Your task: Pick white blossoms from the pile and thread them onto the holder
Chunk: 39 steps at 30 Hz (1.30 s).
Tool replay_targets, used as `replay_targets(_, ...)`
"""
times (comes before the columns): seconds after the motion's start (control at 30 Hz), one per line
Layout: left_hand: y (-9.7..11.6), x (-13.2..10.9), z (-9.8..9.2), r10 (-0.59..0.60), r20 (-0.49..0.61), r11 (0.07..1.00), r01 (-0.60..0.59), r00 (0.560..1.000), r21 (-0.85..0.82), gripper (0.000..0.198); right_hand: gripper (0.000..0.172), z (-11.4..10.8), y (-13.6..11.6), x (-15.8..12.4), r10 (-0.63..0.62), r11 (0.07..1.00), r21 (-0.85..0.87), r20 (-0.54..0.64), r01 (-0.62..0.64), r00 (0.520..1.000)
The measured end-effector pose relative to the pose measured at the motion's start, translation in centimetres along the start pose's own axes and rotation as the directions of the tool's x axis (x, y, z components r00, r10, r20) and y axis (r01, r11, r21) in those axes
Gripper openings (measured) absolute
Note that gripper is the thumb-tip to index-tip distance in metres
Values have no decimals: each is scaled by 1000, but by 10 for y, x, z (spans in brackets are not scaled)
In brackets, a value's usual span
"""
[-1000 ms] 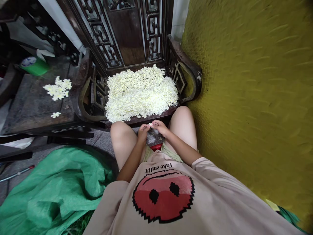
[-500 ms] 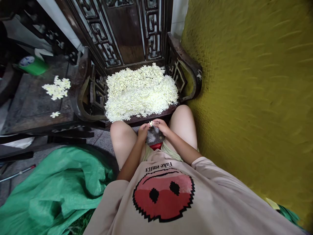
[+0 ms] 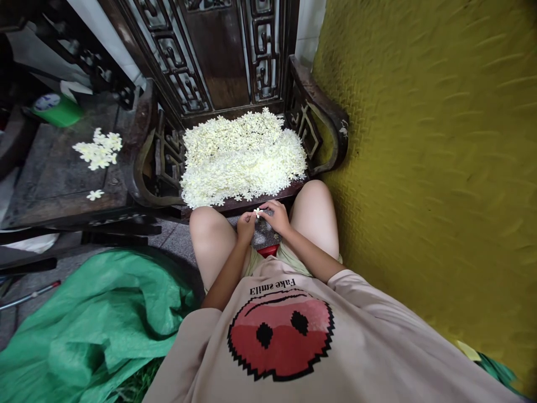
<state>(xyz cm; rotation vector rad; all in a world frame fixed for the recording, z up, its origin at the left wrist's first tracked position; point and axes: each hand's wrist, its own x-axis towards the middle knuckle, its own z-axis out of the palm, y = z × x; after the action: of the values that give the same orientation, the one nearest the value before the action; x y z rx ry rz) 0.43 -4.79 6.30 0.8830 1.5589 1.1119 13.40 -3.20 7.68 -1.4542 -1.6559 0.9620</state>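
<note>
Far left, a green sheet [image 3: 84, 319] lies crumpled on the floor. Above it stands a dark wooden worktop [image 3: 54, 173]. It carries a green tub [image 3: 56, 109] at its back edge, a small heap of white blossoms [image 3: 98, 150], and one stray blossom [image 3: 95, 195] nearer the front, apart from the heap. Next right, a carved dark chair [image 3: 319, 112] has its seat covered by a large pile of white flowers [image 3: 243, 157] that reaches the front edge. Directly below that edge, between the person's bare knees, the left hand [image 3: 245, 226] is curled with its fingers folded in, the fingertips just beside a single small flower [image 3: 257, 212]. Whether its grip has any hold on the small flower cannot be told (the detail is too fine). The right hand [image 3: 277, 215] has its grip pinched on the small flower, thumb and forefinger closed at it, the remaining fingers loosely bent. The small flower is held in the air just in front of the seat edge, near the pile but apart from it. Far right, a yellow textured wall [image 3: 440, 168] fills the view.
</note>
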Motion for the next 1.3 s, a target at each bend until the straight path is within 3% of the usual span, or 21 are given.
replay_targets(0.13,-2,2,-2,-46,40,998,48,998,-51,25,11,1,1,-1,-15,1000,-11,61,16,998)
replay_targets(0.37,-7,5,-5,-122,196,965,163,973,-205,38,17,9,12,5,65,957,280,65,-81,996)
replay_targets(0.53,-8,8,-4,-168,172,958,202,971,-204,37,23,9,17,7,110,937,326,73,-128,991)
replay_targets(0.77,-8,7,-5,-135,216,955,185,967,-230,33,27,10,16,8,144,888,424,116,-180,983)
replay_targets(1.3,-3,5,-5,-242,259,903,314,935,-292,34,31,6,9,7,217,767,566,215,-303,952)
